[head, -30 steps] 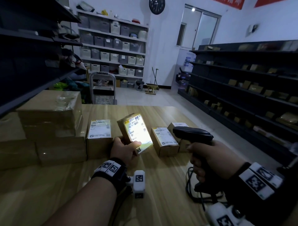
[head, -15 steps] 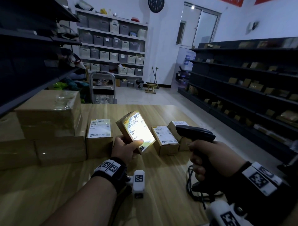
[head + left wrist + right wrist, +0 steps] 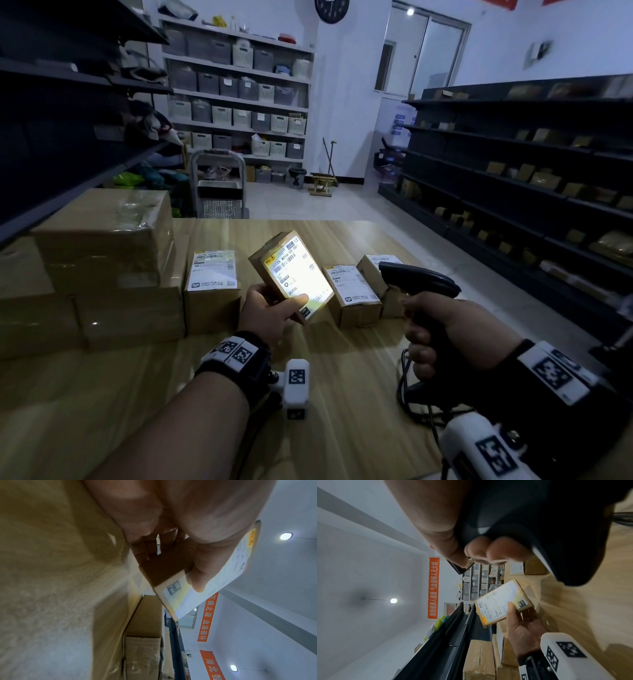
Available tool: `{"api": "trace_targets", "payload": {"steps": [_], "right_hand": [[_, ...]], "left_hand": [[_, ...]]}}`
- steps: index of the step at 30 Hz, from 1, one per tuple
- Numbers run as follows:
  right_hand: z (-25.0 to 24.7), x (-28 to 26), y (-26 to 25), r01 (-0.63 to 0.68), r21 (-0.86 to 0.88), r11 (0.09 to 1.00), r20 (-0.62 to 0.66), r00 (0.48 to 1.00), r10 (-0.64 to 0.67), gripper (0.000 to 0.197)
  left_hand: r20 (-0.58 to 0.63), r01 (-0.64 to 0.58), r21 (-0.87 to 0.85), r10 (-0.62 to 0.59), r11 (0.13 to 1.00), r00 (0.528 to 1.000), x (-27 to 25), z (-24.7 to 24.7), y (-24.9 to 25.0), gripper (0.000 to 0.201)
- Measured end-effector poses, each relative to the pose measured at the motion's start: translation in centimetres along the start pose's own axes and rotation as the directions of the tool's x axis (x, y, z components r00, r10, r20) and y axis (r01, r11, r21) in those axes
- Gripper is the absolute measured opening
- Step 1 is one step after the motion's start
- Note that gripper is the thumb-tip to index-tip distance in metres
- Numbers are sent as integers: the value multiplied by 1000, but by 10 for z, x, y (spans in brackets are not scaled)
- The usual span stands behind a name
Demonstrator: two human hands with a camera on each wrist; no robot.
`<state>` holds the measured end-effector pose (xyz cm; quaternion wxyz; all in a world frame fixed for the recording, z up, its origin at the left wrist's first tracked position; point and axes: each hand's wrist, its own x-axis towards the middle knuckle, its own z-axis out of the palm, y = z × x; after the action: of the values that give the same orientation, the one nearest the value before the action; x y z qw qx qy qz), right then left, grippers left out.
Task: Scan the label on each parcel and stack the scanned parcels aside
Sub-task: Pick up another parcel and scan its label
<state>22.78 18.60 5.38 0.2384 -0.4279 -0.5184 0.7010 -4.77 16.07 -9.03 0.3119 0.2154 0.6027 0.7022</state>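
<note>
Table (image 3: 342, 411), wooden, lower half of the head view; bears all items below.

Stacked cartons (image 3: 102, 267), large, left of frame; presumably the set-aside pile. Risk: a small box set carelessly on top may slide off the taped surface.

Waiting parcels: one (image 3: 212, 287) left of centre, two (image 3: 354, 294) right of centre, labels up, near the scanner. Risk: the beam catches a neighbour's barcode and logs the wrong item.

Held parcel (image 3: 291, 274), centre of frame, raised clear of the table, label tilted toward the scanner and washed bright. Risk: glare, or the thumb on the label's lower edge, spoils the read.

Scanner (image 3: 421, 284), black, right of centre, aimed left. Risk: its cable snags.

Left hand (image 3: 270, 308): thumb on the label face, fingers curled behind the box.

Right hand (image 3: 445, 329): fist wrapped round the scanner's handle.
</note>
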Motion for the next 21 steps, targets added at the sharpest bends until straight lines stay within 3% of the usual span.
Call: {"api": "trace_targets", "payload": {"steps": [6,13,19,21], "right_hand": [[1,-1,-2,-13,-29,1000,9,1000,13,20],[0,7,6,89,-30,996,24,996,-88,16],[-13,35,25,35,224,974,52,998,-48,25],[-22,53,37,34,330,944,30,998,-47,26]], "left_hand": [[13,4,-69,-3,998,1000,0,2,-2,67],[24,-27,-72,29,997,999,0,3,-4,67],[72,-30,-71,35,997,997,-6,3,0,48],[67,-21,-97,27,995,997,-6,3,0,65]]}}
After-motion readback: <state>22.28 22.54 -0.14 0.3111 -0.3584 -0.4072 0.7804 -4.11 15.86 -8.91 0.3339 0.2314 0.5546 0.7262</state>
